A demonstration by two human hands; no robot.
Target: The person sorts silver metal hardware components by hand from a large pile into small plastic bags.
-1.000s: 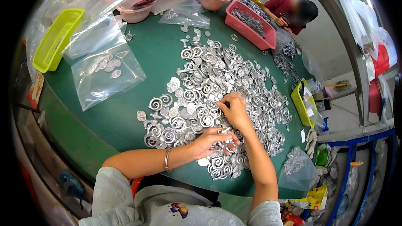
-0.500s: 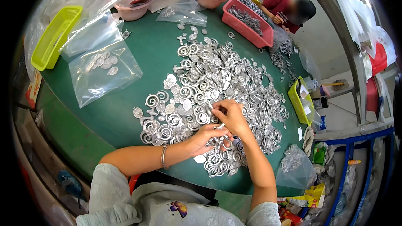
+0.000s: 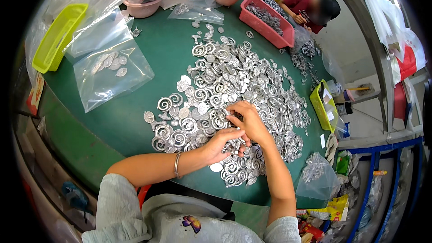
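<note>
Small silver pieces (image 3: pixel 233 146) are held cupped in the left hand (image 3: pixel 219 144), fingers curled round. Right hand (image 3: pixel 250 121) is placed just beyond it, thumb and fingertips brought close together at the pile — whether a piece is pinched can't be told. Pile of spiral pendants and medals (image 3: pixel 258 93) is spread under both hands on the green table (image 3: pixel 128 128). Clear bag (image 3: pixel 114 86) is laid at left, pink bin (image 3: pixel 261 28) set beyond the pile.
</note>
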